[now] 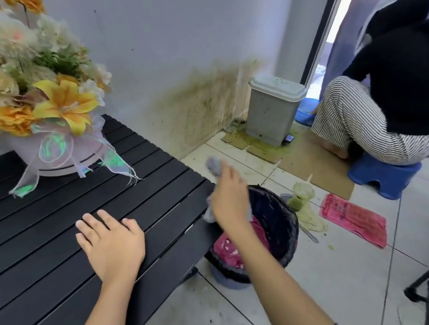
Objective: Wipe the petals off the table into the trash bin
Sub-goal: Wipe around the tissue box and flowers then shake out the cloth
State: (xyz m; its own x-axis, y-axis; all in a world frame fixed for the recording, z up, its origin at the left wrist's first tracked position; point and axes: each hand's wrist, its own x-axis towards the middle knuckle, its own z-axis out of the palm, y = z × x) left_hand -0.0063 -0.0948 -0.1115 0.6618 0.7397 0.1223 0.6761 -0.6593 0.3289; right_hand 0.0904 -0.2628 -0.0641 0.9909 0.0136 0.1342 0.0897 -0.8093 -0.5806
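Observation:
My left hand [111, 244] lies flat, palm down, fingers spread, on the black slatted table [44, 231]. My right hand [228, 196] grips a crumpled grey cloth [214, 167] just past the table's right edge, above the trash bin [279, 224]. The bin stands on the floor against the table edge, lined with a black bag, with pink material and small pale bits inside. I see no loose petals on the table top.
A flower bouquet [31, 96] in a white ribboned pot sits at the table's far left. On the floor lie a pink bag [352, 219], green mess, cardboard and a grey lidded bin [273, 107]. A person [384, 88] sits on a blue stool [385, 174].

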